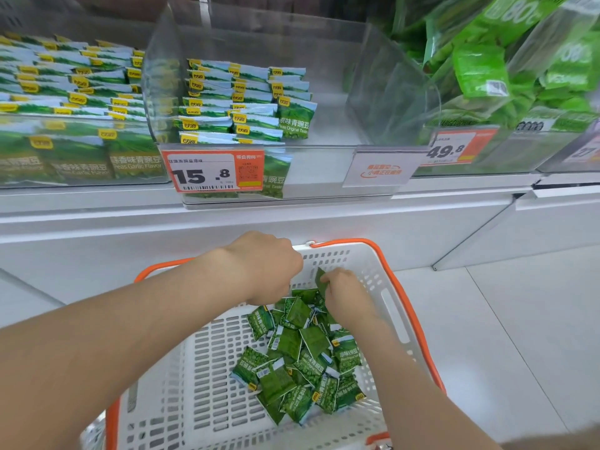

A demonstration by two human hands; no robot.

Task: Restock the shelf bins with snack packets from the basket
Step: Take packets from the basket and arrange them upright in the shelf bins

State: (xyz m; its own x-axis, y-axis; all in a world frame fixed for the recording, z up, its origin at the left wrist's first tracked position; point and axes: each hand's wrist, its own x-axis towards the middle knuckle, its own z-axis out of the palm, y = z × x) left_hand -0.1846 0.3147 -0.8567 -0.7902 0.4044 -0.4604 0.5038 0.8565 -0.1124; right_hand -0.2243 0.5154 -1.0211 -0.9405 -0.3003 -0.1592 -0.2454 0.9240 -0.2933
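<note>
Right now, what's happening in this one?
A person has both hands in a white basket of green pea packets below the shelf. The right hand pinches one packet at the pile's far end; the left hand dips into the pile beside it, its fingers hidden. The clear bin behind the 15.8 price tag is only part filled, its right side bare.

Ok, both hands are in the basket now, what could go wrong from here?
1. Wrong bin: the pea packets in the basket read Original Taste, yet the look-alike garlic bin sits right beside the original-taste bin.
2. Drops: the right hand pinches a single packet, and the left hand hides its grip, so packets may slip on the lift.
3. The standing rows might topple into that bin's bare right half.
</note>
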